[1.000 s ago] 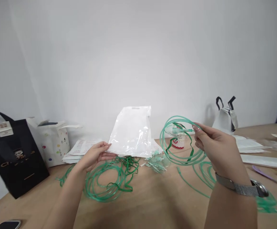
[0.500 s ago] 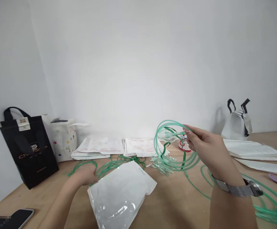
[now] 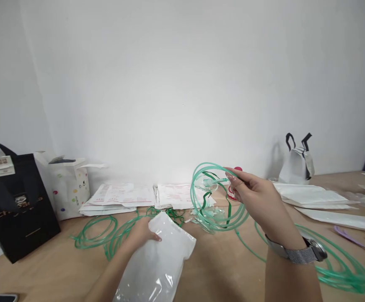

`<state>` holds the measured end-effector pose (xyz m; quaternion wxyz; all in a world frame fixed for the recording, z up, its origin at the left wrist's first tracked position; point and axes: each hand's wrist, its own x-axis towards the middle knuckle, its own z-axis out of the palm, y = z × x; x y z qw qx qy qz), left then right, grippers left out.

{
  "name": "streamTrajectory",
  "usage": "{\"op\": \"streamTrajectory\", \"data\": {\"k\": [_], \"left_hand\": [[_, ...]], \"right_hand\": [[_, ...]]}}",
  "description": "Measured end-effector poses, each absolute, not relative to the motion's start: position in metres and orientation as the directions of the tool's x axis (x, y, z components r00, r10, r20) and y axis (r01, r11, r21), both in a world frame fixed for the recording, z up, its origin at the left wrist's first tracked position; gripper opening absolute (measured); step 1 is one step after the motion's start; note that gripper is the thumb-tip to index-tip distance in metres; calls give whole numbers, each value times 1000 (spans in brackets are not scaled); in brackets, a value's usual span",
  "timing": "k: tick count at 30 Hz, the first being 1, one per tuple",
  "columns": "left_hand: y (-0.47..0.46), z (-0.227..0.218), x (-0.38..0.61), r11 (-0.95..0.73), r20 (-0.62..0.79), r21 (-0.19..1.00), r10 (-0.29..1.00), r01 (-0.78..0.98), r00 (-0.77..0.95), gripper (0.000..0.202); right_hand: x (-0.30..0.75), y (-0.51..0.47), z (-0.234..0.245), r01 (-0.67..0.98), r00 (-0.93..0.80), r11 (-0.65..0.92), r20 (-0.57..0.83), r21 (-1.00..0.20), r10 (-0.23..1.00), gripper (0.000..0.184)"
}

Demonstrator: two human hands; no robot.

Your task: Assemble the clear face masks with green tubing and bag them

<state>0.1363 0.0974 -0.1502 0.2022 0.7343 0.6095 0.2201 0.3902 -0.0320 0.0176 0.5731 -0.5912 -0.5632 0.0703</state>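
Pinching springy-looking green coil [image 3: 223,227] at rim: right hand [image 3: 254,195]. Left hand [image 3: 143,233] clasps white pouch [image 3: 157,268], likely light, slick; grip by edge.

Brown table [image 3: 220,270] with tubing [image 3: 347,274] and packets [image 3: 124,195]

1. Black carrier bag [image 3: 20,226]: gold lettering [image 3: 8,214] across the front, beginning "Cha"; the remaining letters are blurred. A pale emblem [image 3: 20,200] sits among them.
2. White label [image 3: 3,166] at the bag's upper edge: brownish square print, too small to read.
3. Spotted white bag [image 3: 71,188]: small dark lettering, illegible.
4. Flat white packages [image 3: 127,194]: reddish printed lines, likewise illegible.
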Motion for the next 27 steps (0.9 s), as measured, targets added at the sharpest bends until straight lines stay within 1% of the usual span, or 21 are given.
{"op": "streamTrajectory", "data": {"k": [4, 7, 9, 12, 15, 16, 18, 20, 22, 24, 25, 27], "left_hand": [[99, -124, 121, -188, 118, 664, 982, 724, 147, 28], [94, -104, 113, -200, 188, 755, 978, 625, 86, 23], [90, -93, 109, -217, 254, 819, 967, 531, 4, 22], [83, -80, 104, -263, 336, 901, 926, 345, -173, 33], [79, -71, 101, -323, 356, 934, 868, 153, -346, 42], [77, -69, 101, -339, 349, 936, 851, 97, -393, 42], [75, -66, 101, -361, 320, 932, 818, 5, -478, 40], [74, -65, 104, -373, 286, 926, 788, -53, -546, 37], [72, -66, 109, -380, 270, 922, 768, -74, -580, 33], [72, -67, 115, -384, 284, 922, 772, -61, -569, 31], [71, -67, 117, -383, 299, 923, 779, -41, -551, 30], [69, -64, 119, -390, 346, 920, 776, 30, -527, 36]], "right_hand": [[390, -29, 16, 561, 360, 309, 563, -768, 744, 40], [390, -29, 15, 558, 361, 330, 581, -761, 729, 37], [388, -29, 15, 565, 358, 335, 590, -754, 724, 36], [383, -30, 16, 567, 360, 321, 579, -759, 731, 37], [376, -26, 17, 521, 339, 340, 555, -783, 760, 43], [373, -24, 17, 498, 295, 361, 545, -789, 785, 42], [365, -19, 15, 470, 154, 394, 513, -790, 844, 40], [353, -14, 11, 493, -18, 396, 446, -775, 895, 43], [338, -10, 5, 539, -195, 402, 355, -740, 914, 46], [321, -7, -3, 524, -348, 436, 283, -732, 894, 42], [314, -7, -6, 487, -386, 447, 274, -750, 881, 39], [303, -5, -13, 432, -356, 448, 308, -783, 882, 34]]}}
